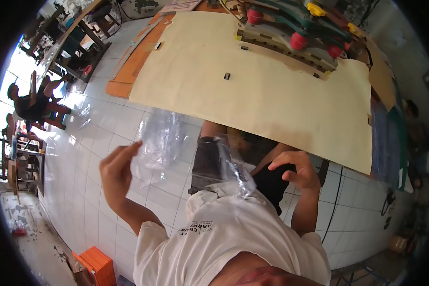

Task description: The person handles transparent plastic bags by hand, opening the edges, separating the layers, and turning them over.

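Observation:
My left hand (117,174) is raised at the left, its fingers pinched together at the edge of a crinkled clear plastic sheet (159,138). The plastic spreads beside the fingertips, over the tiled floor. More clear plastic (237,174) lies shiny and folded across my lap. Over my other thigh is my right hand (300,170), fingers curled, with a gap between thumb and forefinger and nothing seen in it. In front of me is a table topped with a cream-coloured sheet (252,95). A small dark piece (227,76) lies on that sheet.
A green machine frame with red knobs (298,41) and a long slotted bar (286,50) stands at the table's far side. Brown cardboard (380,78) leans at the right. An orange crate (95,266) is at lower left. A seated person (33,102) is farther off.

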`<state>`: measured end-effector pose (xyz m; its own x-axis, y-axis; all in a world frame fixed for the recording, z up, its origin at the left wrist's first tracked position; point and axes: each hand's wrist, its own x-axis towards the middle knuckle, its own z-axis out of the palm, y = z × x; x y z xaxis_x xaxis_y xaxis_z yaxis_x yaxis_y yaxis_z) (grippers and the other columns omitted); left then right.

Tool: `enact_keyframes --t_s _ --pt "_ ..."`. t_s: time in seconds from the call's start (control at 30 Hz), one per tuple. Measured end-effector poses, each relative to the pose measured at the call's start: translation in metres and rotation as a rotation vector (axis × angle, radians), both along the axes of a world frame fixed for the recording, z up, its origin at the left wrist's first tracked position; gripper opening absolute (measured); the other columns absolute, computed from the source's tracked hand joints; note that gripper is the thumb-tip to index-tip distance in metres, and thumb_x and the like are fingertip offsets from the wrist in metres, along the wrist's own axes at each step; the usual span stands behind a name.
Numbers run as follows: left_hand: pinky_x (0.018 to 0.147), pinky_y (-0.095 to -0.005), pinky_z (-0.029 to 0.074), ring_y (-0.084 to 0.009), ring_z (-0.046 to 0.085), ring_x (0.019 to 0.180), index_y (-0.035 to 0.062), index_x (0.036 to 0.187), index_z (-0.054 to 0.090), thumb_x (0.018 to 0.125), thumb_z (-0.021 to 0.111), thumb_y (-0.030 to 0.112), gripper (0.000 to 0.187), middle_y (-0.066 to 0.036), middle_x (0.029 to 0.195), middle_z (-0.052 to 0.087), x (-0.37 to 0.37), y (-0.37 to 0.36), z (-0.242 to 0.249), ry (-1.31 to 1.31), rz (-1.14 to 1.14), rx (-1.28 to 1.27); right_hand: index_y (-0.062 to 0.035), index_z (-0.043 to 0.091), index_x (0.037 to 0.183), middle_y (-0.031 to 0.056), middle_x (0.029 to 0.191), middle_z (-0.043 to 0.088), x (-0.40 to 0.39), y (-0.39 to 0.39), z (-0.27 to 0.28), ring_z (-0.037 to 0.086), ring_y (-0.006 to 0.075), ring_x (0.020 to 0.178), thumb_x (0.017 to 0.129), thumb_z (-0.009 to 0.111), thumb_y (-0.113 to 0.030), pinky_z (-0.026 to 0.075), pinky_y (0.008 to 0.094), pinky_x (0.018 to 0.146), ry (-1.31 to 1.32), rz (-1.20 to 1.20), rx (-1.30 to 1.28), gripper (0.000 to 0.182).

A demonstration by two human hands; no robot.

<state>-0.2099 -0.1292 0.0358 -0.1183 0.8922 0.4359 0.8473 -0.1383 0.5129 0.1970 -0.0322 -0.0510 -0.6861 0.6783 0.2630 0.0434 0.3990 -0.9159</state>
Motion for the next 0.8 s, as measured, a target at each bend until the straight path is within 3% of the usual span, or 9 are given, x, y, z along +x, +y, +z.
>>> enact_keyframes --t_s 0.23,0.37,0.47,0.57,0.6,0.67,0.73,0.77,0.8 --pt "0.063 -0.0311 0.050 -0.0255 0.065 0.071 0.0015 0.094 0.070 0.073 0.055 -0.017 0.032 -0.014 0.083 0.068 -0.042 0.022 0.042 0.178 -0.017 -0.181 -0.0002 0.066 0.091 0.0097 0.085 0.069 -0.016 0.005 0.002 0.068 0.0180 0.076 0.086 0.067 -0.018 0.052 0.0279 0.069 0.071 0.003 -0.051 0.019" --pt "0.064 -0.0314 0.051 -0.0280 0.066 0.074 0.0018 0.092 0.071 0.072 0.055 -0.018 0.032 -0.015 0.087 0.068 -0.063 0.026 0.053 0.261 -0.037 -0.225 0.0004 0.066 0.091 0.0099 0.085 0.069 -0.021 0.004 0.003 0.068 0.0172 0.076 0.086 0.067 -0.015 0.053 0.0270 0.068 0.072 0.038 -0.063 0.016" --pt "0.065 -0.0321 0.051 -0.0283 0.067 0.075 0.0033 0.090 0.072 0.067 0.056 -0.018 0.035 -0.014 0.084 0.068 -0.064 0.023 0.057 0.235 -0.226 -0.296 0.0004 0.066 0.092 0.0097 0.084 0.069 -0.027 0.002 0.004 0.068 0.0172 0.075 0.086 0.067 -0.014 0.053 0.0269 0.068 0.047 0.051 -0.077 0.015" --pt "0.068 -0.0332 0.053 -0.0269 0.067 0.075 0.0091 0.088 0.075 0.062 0.057 -0.017 0.041 -0.012 0.082 0.069 -0.050 0.021 0.061 0.136 -0.627 -0.510 0.0009 0.066 0.091 0.0085 0.081 0.068 -0.036 0.003 0.005 0.067 0.0159 0.072 0.085 0.068 -0.014 0.053 0.0257 0.065 0.055 0.058 -0.091 0.016" --pt "0.068 -0.0332 0.053 -0.0269 0.067 0.075 0.0091 0.088 0.075 0.062 0.057 -0.017 0.041 -0.012 0.082 0.069 -0.046 0.022 0.062 0.136 -0.627 -0.513 0.0007 0.065 0.095 0.0093 0.088 0.068 -0.038 0.004 0.008 0.066 0.0176 0.079 0.084 0.069 -0.015 0.052 0.0276 0.070 -0.006 0.092 -0.111 0.020" --pt "0.073 -0.0366 0.053 -0.0268 0.066 0.076 0.0106 0.087 0.075 0.062 0.060 -0.015 0.039 -0.012 0.084 0.070 -0.039 0.028 0.062 0.063 -0.966 -0.424 0.0004 0.065 0.100 0.0100 0.094 0.068 -0.047 0.002 0.012 0.066 0.0192 0.085 0.082 0.071 -0.017 0.052 0.0294 0.075 -0.068 0.127 -0.134 0.026" --pt "0.078 -0.0395 0.053 -0.0269 0.066 0.078 0.0101 0.087 0.075 0.064 0.059 -0.013 0.036 -0.011 0.085 0.070 -0.034 0.042 0.060 0.008 -1.047 -0.397 -0.0017 0.060 0.112 0.0106 0.112 0.062 -0.070 -0.004 0.015 0.059 0.0238 0.103 0.079 0.073 -0.022 0.045 0.0348 0.091 0.007 -0.035 0.136 0.041" --pt "0.079 -0.0389 0.053 -0.0273 0.067 0.078 0.0085 0.087 0.075 0.066 0.057 -0.013 0.035 -0.012 0.084 0.070 -0.032 0.051 0.058 -0.049 -1.139 -0.333 -0.0043 0.055 0.121 0.0108 0.123 0.056 -0.076 -0.005 0.019 0.052 0.0281 0.114 0.077 0.075 -0.027 0.037 0.0393 0.101 0.002 -0.036 0.192 0.053" --pt "0.080 -0.0382 0.053 -0.0276 0.067 0.079 0.0069 0.086 0.075 0.068 0.055 -0.013 0.033 -0.012 0.083 0.070 -0.029 0.057 0.054 -0.107 -1.231 -0.267 -0.0043 0.055 0.121 0.0108 0.123 0.056 -0.079 -0.005 0.023 0.052 0.0281 0.114 0.077 0.075 -0.027 0.037 0.0393 0.101 0.001 -0.040 0.191 0.053"
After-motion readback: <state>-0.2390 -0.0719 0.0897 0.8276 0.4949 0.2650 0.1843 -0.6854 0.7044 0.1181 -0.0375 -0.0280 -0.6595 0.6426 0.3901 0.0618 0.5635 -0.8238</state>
